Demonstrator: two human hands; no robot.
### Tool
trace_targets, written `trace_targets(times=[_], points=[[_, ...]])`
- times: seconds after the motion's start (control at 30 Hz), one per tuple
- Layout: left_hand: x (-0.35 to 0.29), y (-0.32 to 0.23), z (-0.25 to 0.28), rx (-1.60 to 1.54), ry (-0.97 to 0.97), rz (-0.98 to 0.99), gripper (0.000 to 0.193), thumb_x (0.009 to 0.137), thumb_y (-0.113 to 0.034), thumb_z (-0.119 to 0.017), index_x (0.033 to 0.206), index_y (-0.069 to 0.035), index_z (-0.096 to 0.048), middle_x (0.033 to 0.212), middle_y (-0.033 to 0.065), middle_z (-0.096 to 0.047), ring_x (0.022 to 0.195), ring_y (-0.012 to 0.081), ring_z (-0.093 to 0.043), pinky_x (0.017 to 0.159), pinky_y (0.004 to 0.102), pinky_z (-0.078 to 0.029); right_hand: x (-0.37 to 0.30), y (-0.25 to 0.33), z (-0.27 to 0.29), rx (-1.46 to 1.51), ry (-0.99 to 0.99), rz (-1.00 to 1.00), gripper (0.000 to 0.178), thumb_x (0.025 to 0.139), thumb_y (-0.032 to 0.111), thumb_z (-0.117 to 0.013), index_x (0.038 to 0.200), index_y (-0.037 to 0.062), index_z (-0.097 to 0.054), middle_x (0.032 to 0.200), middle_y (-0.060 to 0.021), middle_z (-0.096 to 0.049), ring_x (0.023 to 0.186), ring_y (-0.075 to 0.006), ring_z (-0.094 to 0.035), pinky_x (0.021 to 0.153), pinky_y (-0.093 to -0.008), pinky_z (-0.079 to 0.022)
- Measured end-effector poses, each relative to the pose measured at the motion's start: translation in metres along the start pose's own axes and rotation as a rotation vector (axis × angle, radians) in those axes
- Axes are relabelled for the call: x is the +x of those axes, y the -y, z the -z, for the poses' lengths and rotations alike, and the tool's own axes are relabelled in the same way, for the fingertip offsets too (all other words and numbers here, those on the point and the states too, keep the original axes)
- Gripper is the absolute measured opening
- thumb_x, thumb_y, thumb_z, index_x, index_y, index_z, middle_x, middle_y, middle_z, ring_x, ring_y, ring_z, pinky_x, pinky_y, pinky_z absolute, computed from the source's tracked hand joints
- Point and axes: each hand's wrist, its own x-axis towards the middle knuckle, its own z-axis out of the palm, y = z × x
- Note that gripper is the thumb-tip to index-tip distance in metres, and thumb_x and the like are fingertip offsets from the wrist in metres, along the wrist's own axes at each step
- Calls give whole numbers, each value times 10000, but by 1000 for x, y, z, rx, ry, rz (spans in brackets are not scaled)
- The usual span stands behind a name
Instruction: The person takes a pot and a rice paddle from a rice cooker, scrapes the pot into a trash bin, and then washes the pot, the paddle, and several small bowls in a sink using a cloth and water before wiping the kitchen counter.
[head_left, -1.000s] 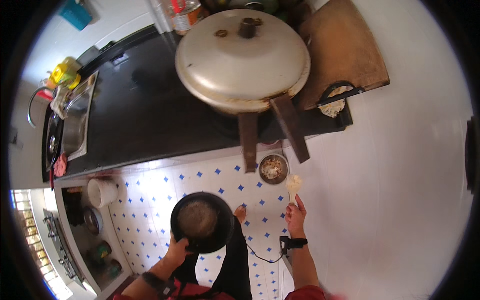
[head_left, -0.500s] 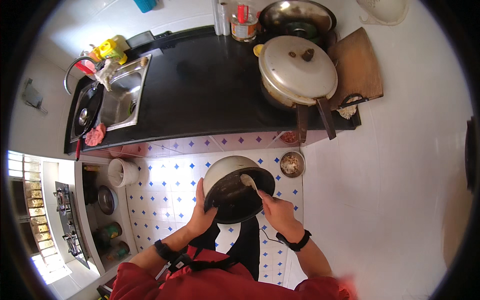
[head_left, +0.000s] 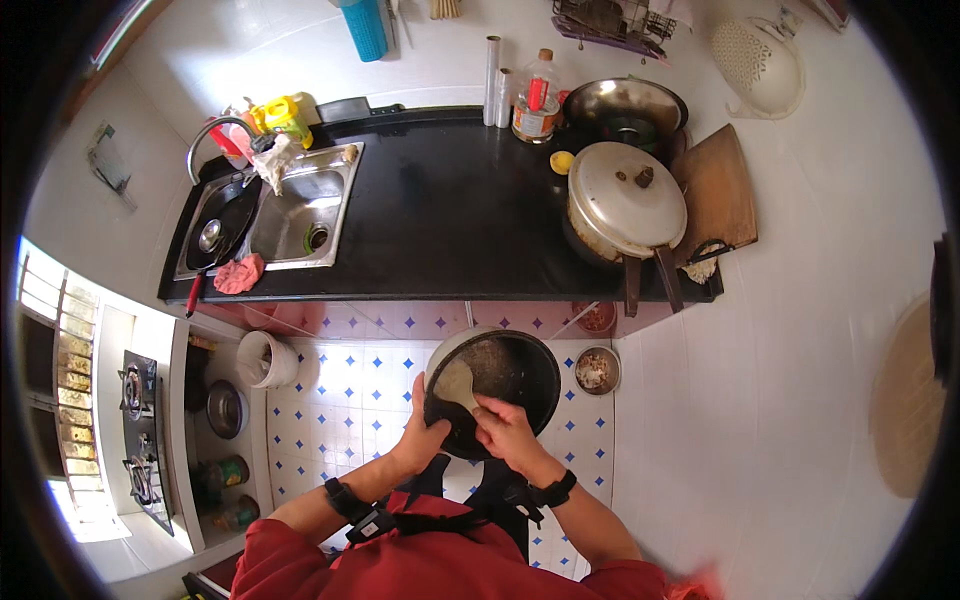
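- Black inside and pale outside, the round cooking pot [head_left: 535, 385] is held up over the tiled floor [head_left: 330, 415], its mouth tipped toward the camera, in front of the black countertop [head_left: 450, 220].
- The left hand [head_left: 415, 440] is closed on the pot's left rim, thumb over the edge and fingers along the outer wall.
- The right hand [head_left: 507, 432] is wrapped tightly round the handle of a rice paddle [head_left: 455, 384], whose blade is inside the pot, near the left wall. Whether it touches the lining, I cannot tell.
- What looks like scraping calls for a firm rim grip, so that the pot does not twist under the stroke; laying the broad edge of the blade flat to the curve should lift more and mark the lining less than digging with a corner.
- Short strokes toward the braced left side would probably be steadiest, with the wrist clear of the rim.
- Pale, cloudy residue [head_left: 490, 362] films the dark base; it may cling and need several passes.
- The paddle is pale, flat and rounded. Glossy white tiles carry small blue diamonds.
- Near the pot, to its right, a shiny metal bowl [head_left: 598, 391] on the floor holds lumpy, pale and brown scraps [head_left: 593, 371].
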Motion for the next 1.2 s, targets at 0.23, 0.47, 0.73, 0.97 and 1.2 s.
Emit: trace_targets(times=[0.23,0.47,0.73,0.97,1.2], points=[[-5,7,4,-196,-25,57,851,716,89,-401,1434,-164,-20,1268,109,-369,1145,223,-422,909,312,-421,-9,51,-4,99,181,-78,378,941,148,-493,1309,69,-453,612,4,-446,440,-31,-323,370,-176,-242],[-11,2,-24,-442,-136,150,738,699,39,-406,1362,-158,-149,1193,166,-438,983,324,-574,703,446,-575,-41,83,30,-81,223,61,392,929,89,-497,1312,32,-433,657,-1,-477,490,-31,-377,393,-167,-267],[-10,7,-68,-433,-242,114,642,706,65,-387,1321,-86,-288,1180,179,-492,953,352,-594,722,497,-561,-60,99,92,-255,83,78,423,907,84,-492,1314,3,-410,622,-24,-503,447,-47,-374,394,-181,-286],[-24,5,-89,-407,-299,107,686,725,35,-427,1343,-160,-203,1150,148,-458,947,320,-576,652,454,-576,-45,93,83,-188,148,-81,456,905,132,-498,1321,0,-368,723,-81,-579,471,-90,-457,410,-226,-354],[-69,0,-15,-611,-244,233,570,746,59,-410,1282,-93,-288,1133,157,-455,1011,372,-542,735,527,-551,-14,63,-2,-1204,291,457,356,840,150,-561,1150,-23,-534,979,-154,-617,742,-291,-616,719,-367,-496]])
